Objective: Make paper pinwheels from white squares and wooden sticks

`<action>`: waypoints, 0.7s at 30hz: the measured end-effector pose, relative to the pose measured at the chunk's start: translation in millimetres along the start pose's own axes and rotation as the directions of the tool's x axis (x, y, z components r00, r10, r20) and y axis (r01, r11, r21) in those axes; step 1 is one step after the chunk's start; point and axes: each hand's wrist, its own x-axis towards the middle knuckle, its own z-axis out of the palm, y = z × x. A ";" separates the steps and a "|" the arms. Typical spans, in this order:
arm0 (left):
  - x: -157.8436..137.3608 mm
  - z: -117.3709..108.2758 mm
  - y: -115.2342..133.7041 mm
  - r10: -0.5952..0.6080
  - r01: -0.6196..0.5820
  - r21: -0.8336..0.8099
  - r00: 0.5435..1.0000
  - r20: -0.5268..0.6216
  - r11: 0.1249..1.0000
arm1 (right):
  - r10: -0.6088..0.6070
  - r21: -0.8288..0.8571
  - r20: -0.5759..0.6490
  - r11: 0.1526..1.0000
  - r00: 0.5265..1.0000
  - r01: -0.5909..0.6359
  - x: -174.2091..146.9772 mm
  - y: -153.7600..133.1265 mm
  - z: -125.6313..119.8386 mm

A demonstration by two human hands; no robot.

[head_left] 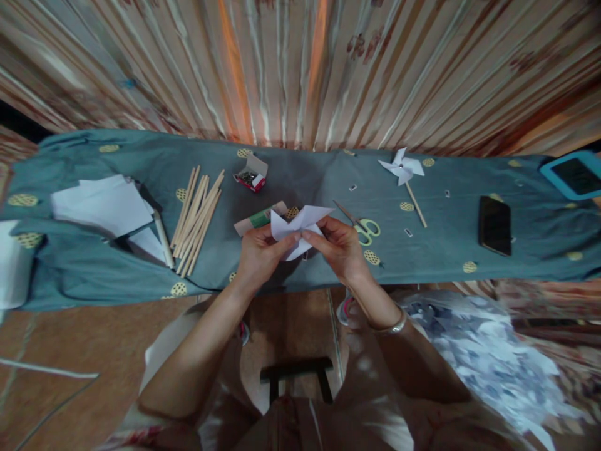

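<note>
A white paper pinwheel (307, 217) with folded blades is held between both hands above the front of the table. My left hand (258, 255) grips its left side, the thumb pressed near the centre. On the other side, my right hand (342, 249) pinches it, that thumb also at the middle. Behind the left fingers lies a tube-like piece with a green band (260, 217). Green-handled scissors (366, 230) rest just beyond the right hand. Farther back stands an opened small box of metal pins (251, 175). What the fingers hide beneath the paper cannot be seen.
Wooden sticks (200, 219) lie left of centre, beside white paper sheets (101, 203). A pinwheel on a stick (402, 168) lies at the back right. Farther right are a dark phone (494, 225) and a blue-framed device (575, 175). A plastic bag (488, 357) sits below the table.
</note>
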 end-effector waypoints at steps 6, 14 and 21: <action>0.2 -2.5 -1.7 0.049 -0.049 0.037 0.999 0.008 0.998 | 0.017 0.036 0.001 0.999 1.000 -0.017 0.0 0.1 2.0; -0.9 -3.1 -2.3 0.053 -0.054 0.093 0.999 0.012 0.994 | 0.036 0.026 -0.007 0.999 0.999 -0.036 -1.0 0.3 2.9; -0.1 -1.7 -5.8 0.051 -0.052 0.047 0.998 0.023 0.998 | 0.018 0.012 -0.006 1.000 1.000 -0.018 -0.4 2.4 2.3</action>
